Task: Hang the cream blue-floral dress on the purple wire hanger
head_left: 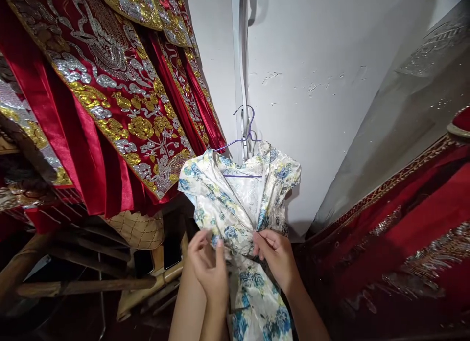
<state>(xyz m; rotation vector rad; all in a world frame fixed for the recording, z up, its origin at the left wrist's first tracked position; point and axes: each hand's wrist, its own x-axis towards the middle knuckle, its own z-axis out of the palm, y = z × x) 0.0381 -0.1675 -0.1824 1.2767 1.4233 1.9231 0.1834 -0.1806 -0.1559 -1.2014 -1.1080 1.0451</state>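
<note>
"What hangs on the left?"
"A red garment (141, 128), thick with gold and silver embroidery, next to a white wall (312, 86) that has chipped marks."
"And below the garment?"
"A gold quilted cloth (141, 232) and some bamboo poles (84, 286), perhaps part of a chair, though the shadow makes that hard to tell."
"What fills the right side?"
"A grey surface (396, 106) borders the wall, and red fabric (433, 209) with glittering beadwork spreads below it."

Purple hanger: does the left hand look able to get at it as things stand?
Probably yes: the purple hanger shows above the floral dress and through its open front, with nothing seen blocking the left hand.
</note>
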